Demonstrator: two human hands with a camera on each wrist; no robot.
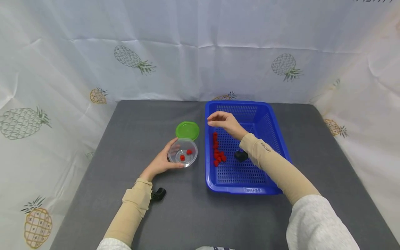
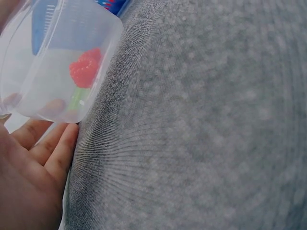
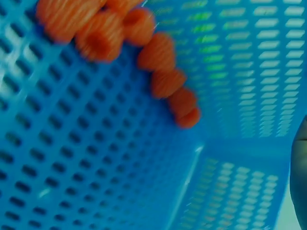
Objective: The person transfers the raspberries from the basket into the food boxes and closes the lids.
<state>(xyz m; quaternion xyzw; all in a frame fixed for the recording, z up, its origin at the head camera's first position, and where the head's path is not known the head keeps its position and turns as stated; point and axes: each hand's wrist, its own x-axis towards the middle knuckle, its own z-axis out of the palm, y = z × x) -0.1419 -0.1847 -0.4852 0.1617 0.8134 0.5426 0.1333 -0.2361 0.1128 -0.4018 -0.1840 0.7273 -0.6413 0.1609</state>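
My left hand (image 1: 162, 160) grips a clear plastic tub (image 1: 173, 157) by its sides, with the thumb on the near side and the fingers on the far side. Two red raspberries (image 1: 182, 158) lie in the tub; one raspberry (image 2: 85, 68) shows through its wall in the left wrist view. Over the left part of a blue perforated basket (image 1: 247, 190) hovers my right hand (image 1: 228, 124), its fingers loosely bent and nothing visible between them. Several raspberries (image 1: 216, 152) lie along the basket's left side. In the right wrist view, raspberries (image 3: 158, 52) rest in a line beside the wall.
A round green lid (image 1: 187, 131) lies on the grey table (image 1: 140, 121), just behind the tub. Black devices show at the left wrist (image 1: 158, 194) and below the right forearm (image 1: 241, 156). Pineapple-print sheeting (image 1: 175, 69) hangs behind and at both sides.
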